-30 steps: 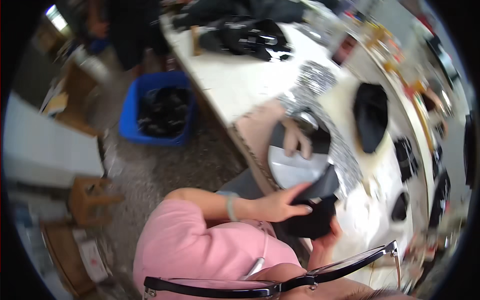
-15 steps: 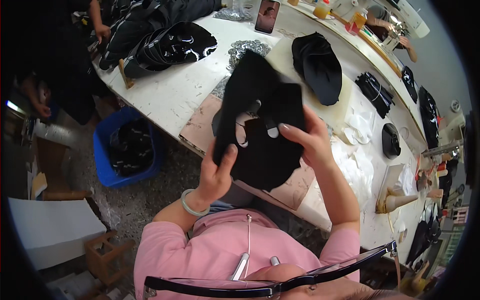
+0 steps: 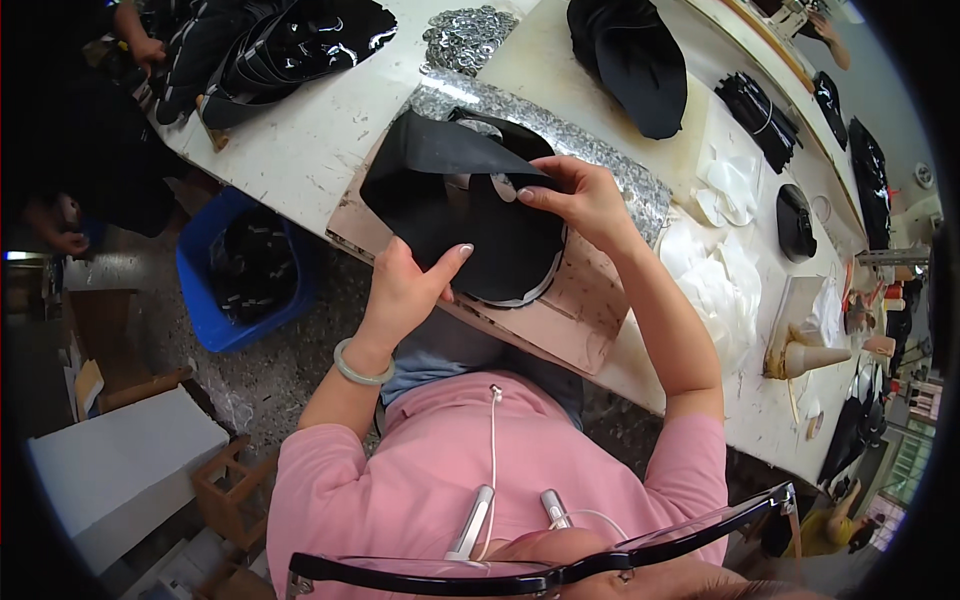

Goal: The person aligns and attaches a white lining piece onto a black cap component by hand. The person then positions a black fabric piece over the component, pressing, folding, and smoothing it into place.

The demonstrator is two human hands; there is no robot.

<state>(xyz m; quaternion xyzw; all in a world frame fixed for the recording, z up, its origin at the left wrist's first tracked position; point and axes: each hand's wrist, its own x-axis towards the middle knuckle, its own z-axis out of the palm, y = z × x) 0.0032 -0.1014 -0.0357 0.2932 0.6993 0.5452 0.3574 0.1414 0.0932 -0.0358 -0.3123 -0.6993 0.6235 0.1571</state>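
Note:
A floppy black leather-like piece [image 3: 490, 250] with cut-out openings lies bent over the near side of the table. Its upper part is folded up, and a pale edge shows along its lower right rim. My right hand [image 3: 590, 205] pinches the raised flap at its right end. At the lower left edge, my left hand [image 3: 405, 290] grips the piece, thumb on top and fingers mostly hidden beneath. Under it are a pinkish board [image 3: 590, 335] and a grey speckled slab [image 3: 625, 190].
Silver rings [image 3: 465, 38] lie in a heap beyond the slab. Black pieces [image 3: 635, 75], a tied black bundle [image 3: 760, 120] and white scraps [image 3: 715, 290] are on the table. A blue bin [image 3: 215, 325] stands on the floor at left, near another person's hand [image 3: 145, 52].
The black piece has come down from the air onto the board and slab, its top folding over. My right hand has moved up to the flap; the view has shifted.

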